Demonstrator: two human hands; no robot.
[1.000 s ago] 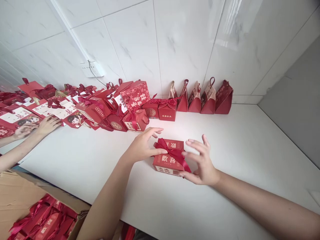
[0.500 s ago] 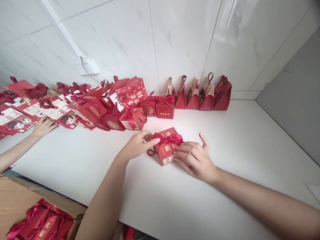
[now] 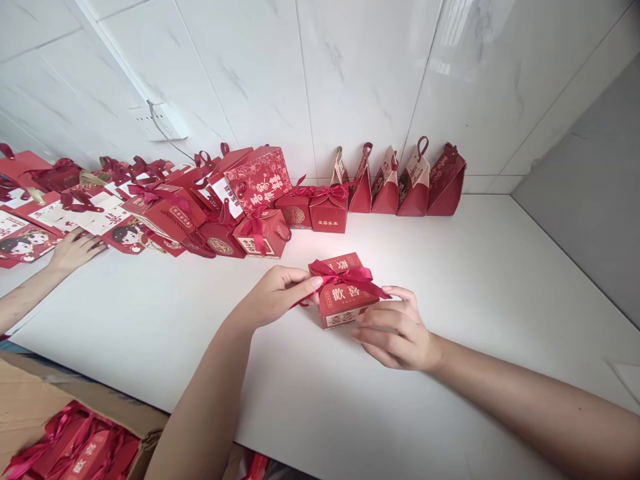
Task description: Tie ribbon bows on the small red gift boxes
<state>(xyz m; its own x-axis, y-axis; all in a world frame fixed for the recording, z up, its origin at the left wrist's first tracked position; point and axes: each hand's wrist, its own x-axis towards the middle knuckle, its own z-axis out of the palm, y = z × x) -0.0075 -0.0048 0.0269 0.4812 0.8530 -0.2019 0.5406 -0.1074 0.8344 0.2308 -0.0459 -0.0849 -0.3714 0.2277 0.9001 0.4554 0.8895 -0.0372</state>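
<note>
On the white table stands a red gift box with gold and white lettering and a dark pink ribbon bow on top. My left hand grips the box's left side, its thumb on the upper edge by the ribbon and its other fingers partly hidden behind. At the right side is my right hand, its thumb and forefinger tips at the end of a ribbon tail, its lower fingers by the box's front right corner.
Red boxes and folded bags crowd the table's back and left. Another person's hand touches the left pile. An open carton of ribboned boxes sits at the lower left. A socket is on the wall.
My right hand has moved off the box's top to its right side, now at the ribbon's end. The ribbon tail reaches further right. The view has shifted slightly.
</note>
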